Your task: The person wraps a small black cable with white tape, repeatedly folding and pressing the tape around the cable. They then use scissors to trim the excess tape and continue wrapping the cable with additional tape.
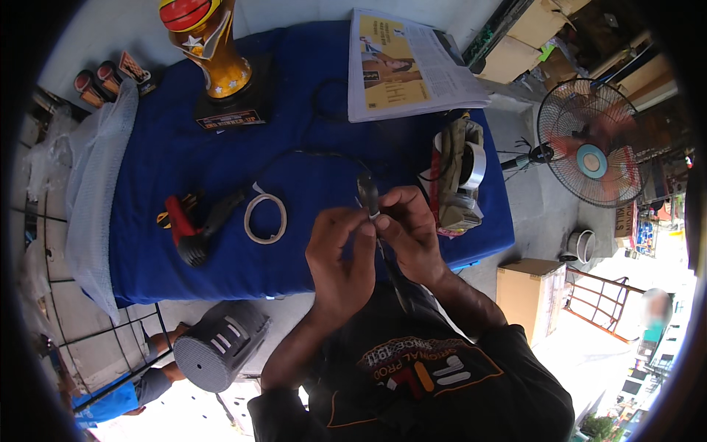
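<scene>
Black and slender, a round-ended item (367,187) sits over the near part of the blue-covered surface (173,144); your left hand (340,250) and right hand (414,239) both pinch it, thumbs and fingertips drawn close. A tape roll (248,225) lies to their left, beside a red-and-black tool (190,239); a gold trophy (224,74) stands beyond.

left hand (337,259), right hand (414,239) close together, fingers (363,249) pinched, forearms (296,351) angled inward
</scene>
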Available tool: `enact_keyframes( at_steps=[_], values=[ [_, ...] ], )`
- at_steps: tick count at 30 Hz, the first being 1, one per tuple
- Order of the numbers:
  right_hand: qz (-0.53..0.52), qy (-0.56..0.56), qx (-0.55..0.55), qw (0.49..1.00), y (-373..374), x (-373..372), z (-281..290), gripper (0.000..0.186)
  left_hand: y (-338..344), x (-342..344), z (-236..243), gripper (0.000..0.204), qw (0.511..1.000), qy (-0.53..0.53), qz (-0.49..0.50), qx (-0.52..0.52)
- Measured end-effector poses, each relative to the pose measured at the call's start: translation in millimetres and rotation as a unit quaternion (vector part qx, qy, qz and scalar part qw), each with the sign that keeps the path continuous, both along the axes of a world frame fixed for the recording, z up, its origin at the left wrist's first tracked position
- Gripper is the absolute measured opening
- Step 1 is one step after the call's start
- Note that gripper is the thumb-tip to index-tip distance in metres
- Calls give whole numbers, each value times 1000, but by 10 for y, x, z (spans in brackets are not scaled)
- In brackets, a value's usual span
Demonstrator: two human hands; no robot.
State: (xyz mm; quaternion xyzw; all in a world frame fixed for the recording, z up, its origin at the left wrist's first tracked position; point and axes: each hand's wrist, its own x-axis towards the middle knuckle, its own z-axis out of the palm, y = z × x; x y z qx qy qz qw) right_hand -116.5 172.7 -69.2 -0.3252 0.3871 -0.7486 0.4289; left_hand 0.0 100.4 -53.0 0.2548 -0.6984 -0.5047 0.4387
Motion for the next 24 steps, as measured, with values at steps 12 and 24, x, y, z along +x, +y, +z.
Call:
enact_keyframes(
  at_steps=[12, 24],
  values=[
    [128, -77, 13, 989, 10, -28, 26, 19, -148, 175, 279, 16, 992, -70, 86, -60],
    [108, 136, -75, 982, -249, -197, 338, 27, -575, 265, 472, 29, 983, 83, -147, 69]
  ],
)
